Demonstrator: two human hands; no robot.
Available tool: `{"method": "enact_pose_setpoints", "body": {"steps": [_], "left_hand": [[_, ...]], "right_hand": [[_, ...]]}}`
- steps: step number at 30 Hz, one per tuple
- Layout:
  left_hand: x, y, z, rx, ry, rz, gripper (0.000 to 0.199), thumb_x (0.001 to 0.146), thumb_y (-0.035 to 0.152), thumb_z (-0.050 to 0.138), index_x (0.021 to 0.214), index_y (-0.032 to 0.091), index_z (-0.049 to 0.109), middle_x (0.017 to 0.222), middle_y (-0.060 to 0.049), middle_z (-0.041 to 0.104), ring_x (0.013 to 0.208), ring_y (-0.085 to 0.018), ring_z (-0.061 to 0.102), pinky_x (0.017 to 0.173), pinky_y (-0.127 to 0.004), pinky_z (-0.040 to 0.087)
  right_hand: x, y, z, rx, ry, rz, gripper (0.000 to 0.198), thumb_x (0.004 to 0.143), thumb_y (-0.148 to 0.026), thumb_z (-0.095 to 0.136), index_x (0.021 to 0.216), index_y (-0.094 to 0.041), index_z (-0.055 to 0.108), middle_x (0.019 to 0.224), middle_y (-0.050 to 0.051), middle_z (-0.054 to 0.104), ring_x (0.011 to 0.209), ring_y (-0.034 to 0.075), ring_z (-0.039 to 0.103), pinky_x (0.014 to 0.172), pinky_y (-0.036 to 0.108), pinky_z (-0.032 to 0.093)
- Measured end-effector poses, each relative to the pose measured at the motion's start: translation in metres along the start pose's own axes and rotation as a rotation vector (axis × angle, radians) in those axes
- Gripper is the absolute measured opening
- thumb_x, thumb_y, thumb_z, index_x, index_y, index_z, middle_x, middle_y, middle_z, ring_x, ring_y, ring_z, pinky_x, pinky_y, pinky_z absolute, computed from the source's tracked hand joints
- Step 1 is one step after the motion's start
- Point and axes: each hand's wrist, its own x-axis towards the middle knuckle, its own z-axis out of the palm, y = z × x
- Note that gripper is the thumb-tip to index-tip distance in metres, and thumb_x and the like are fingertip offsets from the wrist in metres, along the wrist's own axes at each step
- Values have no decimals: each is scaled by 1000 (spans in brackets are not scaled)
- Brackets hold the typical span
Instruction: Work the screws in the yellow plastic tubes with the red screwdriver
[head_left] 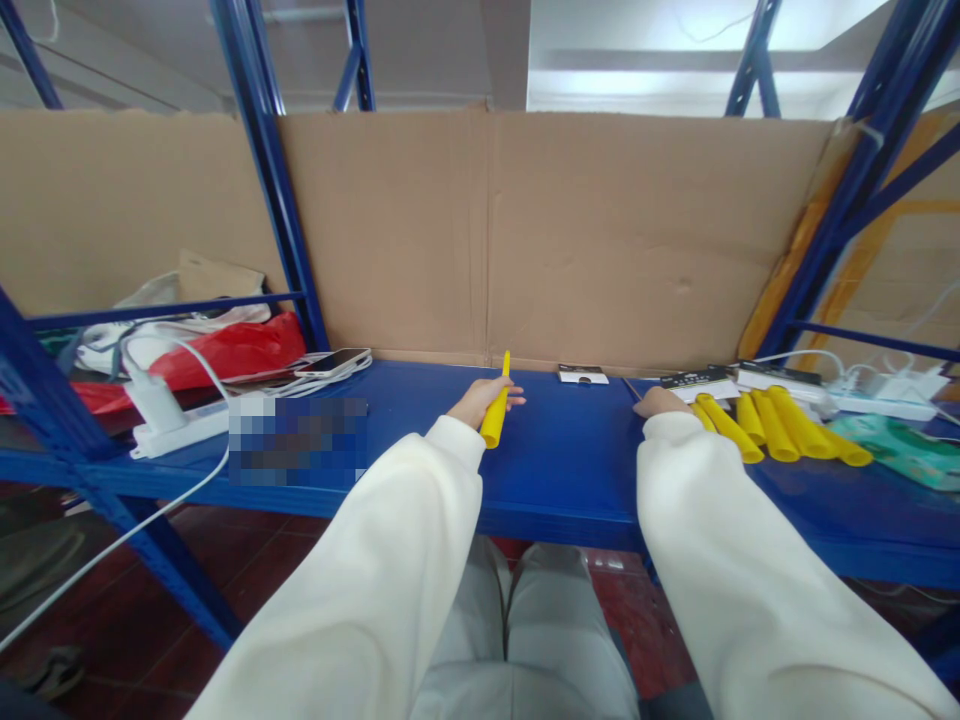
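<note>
Blue shelf [570,470] backed by cardboard: left hand [477,400] fingers grip 1 yellow tube [496,415]; right hand [660,402] touches the yellow pile [780,430], fingers hidden, grip unclear.

Your left hand [474,400] grips a smooth, glossy yellow plastic pen [496,411]; at three o'clock lie matching tubes [780,428] on the shelf [570,460] of glossy blue painted metal, backed by matt, creased cardboard [525,240]
</note>
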Motion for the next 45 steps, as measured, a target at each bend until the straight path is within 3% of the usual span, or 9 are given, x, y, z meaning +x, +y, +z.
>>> {"method": "enact_pose_setpoints", "body": {"steps": [3,7,15,22,25,28,34,38,45], "left_hand": [[1,-3,-3,102,-44,-23,16,83,2,61,95,7,71,74,-12,75,50,-14,65,40,-20,41],[1,-4,-6,184,-81,-25,16,78,0,62,83,11,73,62,-8,71,45,-13,58,41,-20,41],[4,-4,-7,223,-60,-38,21,72,-3,62,78,12,76,54,-5,66,42,-12,51,42,-21,40],[7,-4,-7,239,-46,-1,21,72,-2,61,76,12,76,50,-4,62,42,-12,50,42,-20,41],[8,-3,-8,228,-56,0,21,73,-3,59,72,11,74,48,-4,60,40,-11,49,41,-19,39],[9,-2,-8,225,-39,3,20,73,-3,58,72,11,73,45,-1,55,39,-10,47,40,-19,38],[6,1,-8,168,-18,15,16,74,-2,59,70,12,67,45,1,53,36,-8,44,37,-18,37],[3,2,-7,138,-55,18,19,75,-1,57,64,14,59,45,2,51,35,-7,42,35,-16,35],[3,2,-8,119,-94,19,24,77,0,50,59,16,53,43,2,48,34,-6,40,33,-15,33]], "right_hand": [[-7,-9,-9,-35,-98,130,43,80,-15,56,120,-6,70,119,26,70,114,33,66,88,40,54],[-11,-13,-15,-14,-70,126,45,81,-16,55,122,-8,70,124,25,68,115,34,66,87,42,55],[-12,-18,-22,24,66,140,46,80,-23,58,122,-9,71,119,26,69,112,36,66,87,44,54],[-26,-32,-38,26,65,150,44,85,-23,54,124,-8,68,124,27,66,116,35,64,93,45,50],[-27,-35,-40,-16,37,41,40,89,-28,53,122,-11,67,122,24,67,117,35,63,98,50,45],[-25,-36,-35,-49,18,-164,31,89,-28,54,116,-18,66,117,17,71,115,33,63,100,52,40],[-19,-38,-19,42,42,-476,16,81,-23,62,97,-24,63,101,5,74,101,26,66,90,38,42],[-13,-36,-12,80,98,-507,12,78,-23,63,90,-24,61,92,4,74,92,25,66,82,35,42],[-7,-30,-8,56,120,-461,11,77,-23,64,87,-24,60,90,5,74,92,26,67,81,36,42]]}}
